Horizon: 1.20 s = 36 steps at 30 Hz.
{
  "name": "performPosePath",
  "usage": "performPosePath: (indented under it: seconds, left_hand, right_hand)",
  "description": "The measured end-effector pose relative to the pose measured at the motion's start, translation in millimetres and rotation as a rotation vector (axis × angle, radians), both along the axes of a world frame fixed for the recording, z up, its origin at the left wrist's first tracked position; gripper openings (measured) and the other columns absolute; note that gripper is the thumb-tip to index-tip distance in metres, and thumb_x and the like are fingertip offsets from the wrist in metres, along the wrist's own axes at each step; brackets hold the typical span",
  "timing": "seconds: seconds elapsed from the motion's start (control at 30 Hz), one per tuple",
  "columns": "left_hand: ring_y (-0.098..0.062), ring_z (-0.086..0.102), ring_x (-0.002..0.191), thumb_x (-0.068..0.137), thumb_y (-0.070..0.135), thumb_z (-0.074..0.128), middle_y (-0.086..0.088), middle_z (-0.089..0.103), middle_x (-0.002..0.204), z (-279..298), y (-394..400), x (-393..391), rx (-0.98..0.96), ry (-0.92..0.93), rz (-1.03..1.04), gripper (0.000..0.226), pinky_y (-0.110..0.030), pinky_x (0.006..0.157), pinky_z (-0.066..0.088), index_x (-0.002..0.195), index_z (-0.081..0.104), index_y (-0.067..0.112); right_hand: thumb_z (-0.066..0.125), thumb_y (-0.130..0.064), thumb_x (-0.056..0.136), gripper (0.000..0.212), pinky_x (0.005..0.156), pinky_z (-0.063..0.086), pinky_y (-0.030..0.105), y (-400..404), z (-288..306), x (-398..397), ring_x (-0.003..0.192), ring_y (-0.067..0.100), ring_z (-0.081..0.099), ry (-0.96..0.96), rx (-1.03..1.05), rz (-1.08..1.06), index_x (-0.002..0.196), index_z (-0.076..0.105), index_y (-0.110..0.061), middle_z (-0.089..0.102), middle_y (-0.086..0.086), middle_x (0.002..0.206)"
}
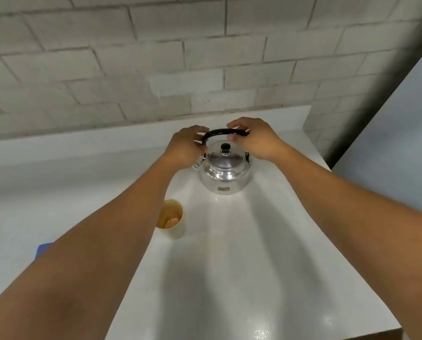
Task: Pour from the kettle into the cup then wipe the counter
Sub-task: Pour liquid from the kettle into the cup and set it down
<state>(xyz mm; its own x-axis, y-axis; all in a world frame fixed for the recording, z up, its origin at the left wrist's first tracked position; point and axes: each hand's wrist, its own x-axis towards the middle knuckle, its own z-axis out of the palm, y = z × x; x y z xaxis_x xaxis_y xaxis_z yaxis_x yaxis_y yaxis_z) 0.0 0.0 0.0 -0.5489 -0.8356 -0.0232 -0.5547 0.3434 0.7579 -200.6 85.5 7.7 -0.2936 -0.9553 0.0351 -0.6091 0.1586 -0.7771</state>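
A shiny metal kettle (225, 173) with a black knob on its lid stands upright on the white counter (241, 266) near the back wall. Its black arched handle (221, 131) is raised. My left hand (186, 148) grips the left end of that handle, and my right hand (254, 138) grips the right end. A cream cup (171, 218) stands in front and left of the kettle, partly hidden by my left forearm; a little brown liquid lies at its bottom. The kettle's spout is hidden behind my left hand.
A blue object (41, 250) peeks out at the left behind my left forearm. A grey brick wall (156, 57) runs along the back. The counter ends at the right edge (340, 192), beside a pale panel.
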Motion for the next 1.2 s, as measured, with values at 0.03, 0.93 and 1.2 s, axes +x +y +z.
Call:
performPosePath:
  seconds: [0.03,0.93,1.2]
  left_hand:
    - [-0.017,0.073,0.105,0.088,0.003,0.072,-0.001,0.076,0.117,-1.4,-0.5,-1.2,-0.034,-0.014,-0.003,0.046,-0.029,0.098,0.054,0.132,0.069,0.020]
    - [-0.004,0.069,0.116,0.093,0.029,0.077,0.014,0.072,0.128,49.2,28.7,118.5,-0.034,0.315,-0.059,0.042,-0.023,0.099,0.054,0.133,0.067,0.027]
    - [-0.014,0.058,0.135,0.077,0.025,0.090,0.007,0.062,0.144,-23.7,72.0,186.0,0.209,0.375,-0.019,0.080,-0.044,0.115,0.046,0.148,0.051,0.028]
  right_hand:
    - [0.071,-0.037,0.089,0.030,0.076,0.042,0.016,-0.1,0.6,2.0,0.096,0.009,0.064,-0.003,-0.006,0.008,0.118,0.071,-0.031,0.070,-0.010,0.107]
    - [0.066,-0.026,0.095,0.012,0.077,0.044,0.004,52.9,69.7,36.5,0.090,-0.010,0.066,-0.111,-0.275,0.035,0.099,0.072,-0.035,0.073,-0.022,0.093]
    - [0.069,-0.027,0.093,0.016,0.087,0.047,0.013,81.0,70.9,46.8,0.095,-0.001,0.068,-0.111,-0.302,0.055,0.091,0.074,-0.042,0.075,-0.022,0.093]
